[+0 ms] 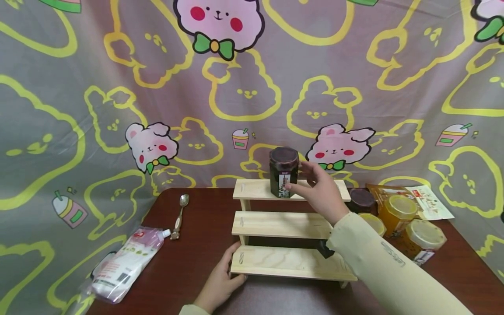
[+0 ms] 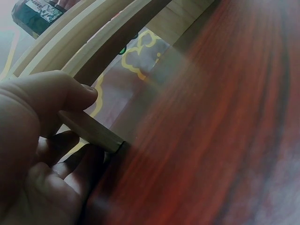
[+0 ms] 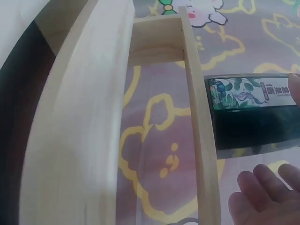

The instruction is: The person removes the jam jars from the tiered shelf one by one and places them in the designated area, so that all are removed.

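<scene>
A dark jar point(image 1: 278, 175) with a dark lid and a white label stands upright on the top board of a three-step wooden shelf point(image 1: 275, 224). My right hand point(image 1: 320, 190) is beside it, the thumb overlapping the label. In the right wrist view a gap shows between the fingertips point(image 3: 262, 176) and the jar's side. Down at the shelf's lower left end, my left hand point(image 1: 220, 282) holds the bottom step, thumb at the front edge. The left wrist view shows its fingers around the end support point(image 2: 91, 131).
On the left lie a spouted pouch point(image 1: 127, 264) and a spoon point(image 1: 180, 216). To the right, partly behind my sleeve, are another dark-lidded jar point(image 1: 361, 199), several yellow-amber jars point(image 1: 397, 212) and flat packets point(image 1: 431, 203). A patterned cloth point(image 1: 252, 78) hangs behind the table.
</scene>
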Demonstrator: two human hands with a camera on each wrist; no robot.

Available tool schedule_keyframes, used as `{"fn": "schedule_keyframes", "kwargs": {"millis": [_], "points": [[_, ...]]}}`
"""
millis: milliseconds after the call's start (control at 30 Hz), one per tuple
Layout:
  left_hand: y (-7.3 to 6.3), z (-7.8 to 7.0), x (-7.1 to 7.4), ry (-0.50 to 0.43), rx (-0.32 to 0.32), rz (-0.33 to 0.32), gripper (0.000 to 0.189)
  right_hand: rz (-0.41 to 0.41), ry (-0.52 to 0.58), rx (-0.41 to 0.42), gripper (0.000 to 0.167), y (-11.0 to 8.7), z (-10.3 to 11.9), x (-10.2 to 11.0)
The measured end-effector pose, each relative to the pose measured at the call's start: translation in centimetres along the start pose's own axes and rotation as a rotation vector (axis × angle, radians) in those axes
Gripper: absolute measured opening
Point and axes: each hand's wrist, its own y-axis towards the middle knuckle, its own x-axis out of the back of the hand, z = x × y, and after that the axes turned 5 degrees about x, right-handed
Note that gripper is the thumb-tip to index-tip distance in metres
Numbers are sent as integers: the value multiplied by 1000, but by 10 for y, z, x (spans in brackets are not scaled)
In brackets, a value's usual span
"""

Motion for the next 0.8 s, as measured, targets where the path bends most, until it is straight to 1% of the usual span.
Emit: {"fn": "schedule_keyframes", "kwargs": {"millis": [100, 200, 400, 533, 700, 800], "points": [[0, 0, 0, -1, -5, 1, 84, 10, -19, 5, 94, -3, -3, 3], [-1, 0, 0, -3, -9, 3, 84, 16, -16, 11, 93, -6, -7, 6], [-1, -1, 0, -4, -4, -1, 85, 4, -16, 30, 89, -14, -9, 12], [-1, -1, 0, 1, 2, -1, 85, -4, -39, 15, 86, -19, -11, 17], [0, -1, 0, 5, 0, -2, 85, -1, -80, 9, 89, -25, -13, 22], [0, -1, 0, 6, -1, -6, 84, -4, -89, 7, 86, -29, -14, 25]]}}
